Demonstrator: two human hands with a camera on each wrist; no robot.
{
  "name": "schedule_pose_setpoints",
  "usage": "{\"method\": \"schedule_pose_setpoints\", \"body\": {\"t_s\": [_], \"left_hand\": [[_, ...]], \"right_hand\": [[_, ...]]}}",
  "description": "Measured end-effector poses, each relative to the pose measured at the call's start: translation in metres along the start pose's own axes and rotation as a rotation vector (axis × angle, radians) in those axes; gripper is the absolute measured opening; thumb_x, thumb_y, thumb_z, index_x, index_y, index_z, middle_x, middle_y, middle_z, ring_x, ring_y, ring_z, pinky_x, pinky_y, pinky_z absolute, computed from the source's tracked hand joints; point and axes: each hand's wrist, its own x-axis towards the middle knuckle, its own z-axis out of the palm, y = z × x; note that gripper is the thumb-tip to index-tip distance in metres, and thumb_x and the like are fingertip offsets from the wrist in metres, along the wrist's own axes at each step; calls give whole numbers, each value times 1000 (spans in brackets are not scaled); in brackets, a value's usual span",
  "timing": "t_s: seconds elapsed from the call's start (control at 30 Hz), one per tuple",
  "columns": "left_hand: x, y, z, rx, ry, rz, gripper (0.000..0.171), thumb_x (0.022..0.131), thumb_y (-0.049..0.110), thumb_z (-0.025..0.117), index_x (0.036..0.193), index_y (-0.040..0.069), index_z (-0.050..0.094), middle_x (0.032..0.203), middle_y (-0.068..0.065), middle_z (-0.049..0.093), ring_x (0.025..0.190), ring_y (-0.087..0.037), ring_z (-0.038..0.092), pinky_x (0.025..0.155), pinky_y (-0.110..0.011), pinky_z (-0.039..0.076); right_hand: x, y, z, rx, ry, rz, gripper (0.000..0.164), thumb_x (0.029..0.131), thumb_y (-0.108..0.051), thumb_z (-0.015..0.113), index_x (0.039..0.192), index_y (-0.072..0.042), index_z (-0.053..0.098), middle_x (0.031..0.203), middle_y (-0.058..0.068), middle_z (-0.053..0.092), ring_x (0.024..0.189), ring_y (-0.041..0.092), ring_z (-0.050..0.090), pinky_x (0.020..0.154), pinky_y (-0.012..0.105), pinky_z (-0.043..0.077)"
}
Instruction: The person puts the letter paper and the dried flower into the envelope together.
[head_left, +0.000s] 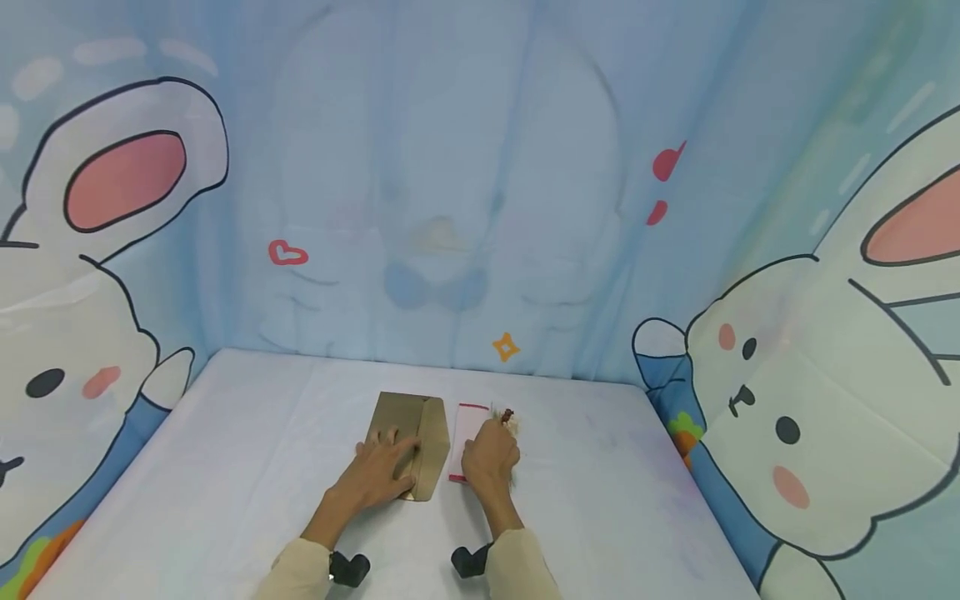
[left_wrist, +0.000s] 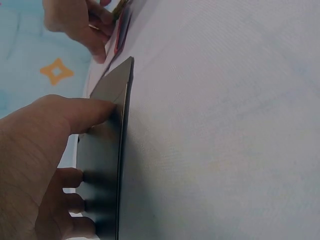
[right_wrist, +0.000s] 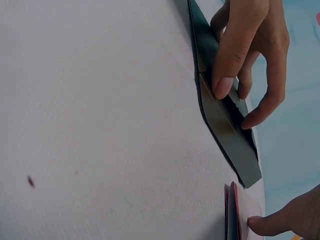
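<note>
A gold-brown envelope (head_left: 433,433) lies on the white-covered table. Across it spreads my left hand (head_left: 381,468), its fingertips resting on the surface beside the flap. The right wrist view shows the left thumb (right_wrist: 223,86) along a raised fold of the envelope. Just right of it is a folded pale card (head_left: 468,421) with red edges. My right hand (head_left: 491,454) bends over this card and holds a small dried flower sprig (head_left: 510,420); the blossoms stick out past the knuckles. The right thumb (right_wrist: 257,225) touches the card's face. Most of the stem is hidden.
A white cloth (head_left: 615,483) covers the table. Behind stands a blue curtain (head_left: 450,167) printed with rabbits. Black wrist mounts (head_left: 470,562) sit at both cuffs, close over the table. The card and envelope lie side by side.
</note>
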Motion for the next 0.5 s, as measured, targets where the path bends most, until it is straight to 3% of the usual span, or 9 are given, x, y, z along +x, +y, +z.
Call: {"method": "schedule_pose_setpoints", "body": {"t_s": [0.2, 0.4, 0.5], "left_hand": [[1, 2, 2, -2, -14, -1, 59, 98, 29, 81, 152, 16, 61, 157, -36, 52, 147, -65, 44, 109, -81, 41], [1, 1, 0, -11, 8, 12, 60, 96, 26, 81, 151, 14, 61, 154, -37, 53, 144, -65, 46, 107, -81, 42], [0, -1, 0, -22, 39, 35, 59, 97, 26, 80, 150, 14, 60, 151, -38, 54, 140, -68, 47, 103, -82, 43]], "right_hand": [[1, 1, -2, 77, 41, 30, 7, 83, -2, 73, 81, 5, 71, 83, 24, 76, 79, 44, 74, 63, 57, 54], [7, 0, -4, 184, 88, 96, 9, 90, 1, 70, 91, 9, 74, 90, 27, 78, 83, 47, 76, 70, 60, 58], [11, 1, -8, 221, 104, 138, 12, 93, 2, 65, 87, 9, 72, 87, 27, 77, 77, 43, 75, 66, 57, 58]]}}
